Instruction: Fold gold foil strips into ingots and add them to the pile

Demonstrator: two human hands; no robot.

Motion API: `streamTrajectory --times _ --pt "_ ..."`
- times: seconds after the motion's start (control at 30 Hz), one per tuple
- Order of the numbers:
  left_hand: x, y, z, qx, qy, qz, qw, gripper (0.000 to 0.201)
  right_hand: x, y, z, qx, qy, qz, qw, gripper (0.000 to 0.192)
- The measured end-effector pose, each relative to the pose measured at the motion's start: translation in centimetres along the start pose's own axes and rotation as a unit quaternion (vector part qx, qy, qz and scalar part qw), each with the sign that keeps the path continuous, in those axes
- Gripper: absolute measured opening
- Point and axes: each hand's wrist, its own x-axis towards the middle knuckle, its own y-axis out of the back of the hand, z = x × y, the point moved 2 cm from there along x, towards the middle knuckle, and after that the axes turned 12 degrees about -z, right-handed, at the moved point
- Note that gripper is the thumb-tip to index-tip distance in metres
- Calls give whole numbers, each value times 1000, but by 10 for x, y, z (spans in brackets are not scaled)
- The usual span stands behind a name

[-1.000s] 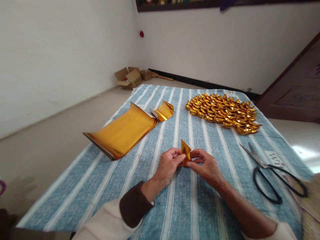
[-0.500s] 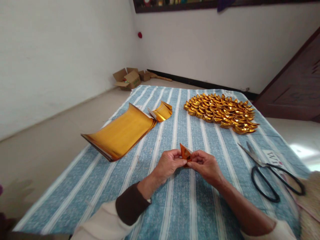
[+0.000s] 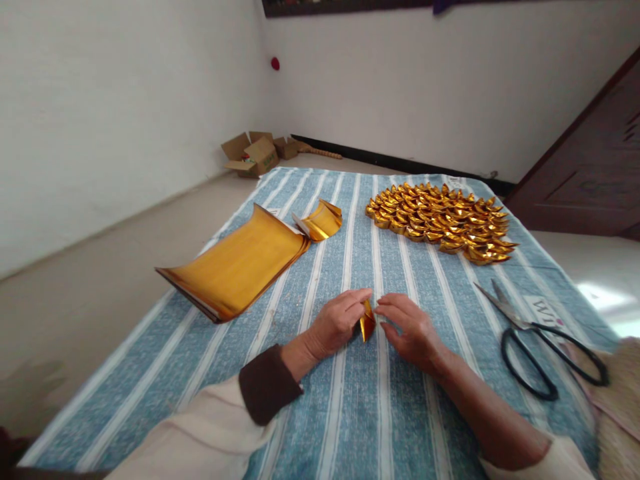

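A small folded piece of gold foil paper is held in the fingers of my left hand, just above the striped cloth. Close by on the right, my right hand has its thumb and fingers apart, with nothing visible between them. Left of my hands lies a stack of gold foil sheets, its edges curling up. A smaller curled stack of foil pieces touches its far corner. Many folded foil ingots stand packed together at the far right of the table.
Black-handled scissors lie partly open to the right, beside a white printed patch on the blue-and-white cloth. A fuzzy beige item is at the right edge. Cardboard boxes sit on the floor near the walls.
My right hand has let go of the foil piece and its fingers have opened. The piece has turned in my left hand, its point now facing down. The view has shifted slightly.
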Motion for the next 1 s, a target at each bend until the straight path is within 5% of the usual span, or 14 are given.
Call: streamTrajectory --times 0.23,0.57,1.0 --pt "-7 2 2 -91 77 -37 992 23 3 -1 -18 -32 46 -106 993 22" --pt "-10 10 16 80 22 -63 995 26 4 -7 -21 -68 59 -124 988 13" --pt "-13 13 11 31 65 -76 994 22 6 -4 -18 -63 77 -156 983 16"
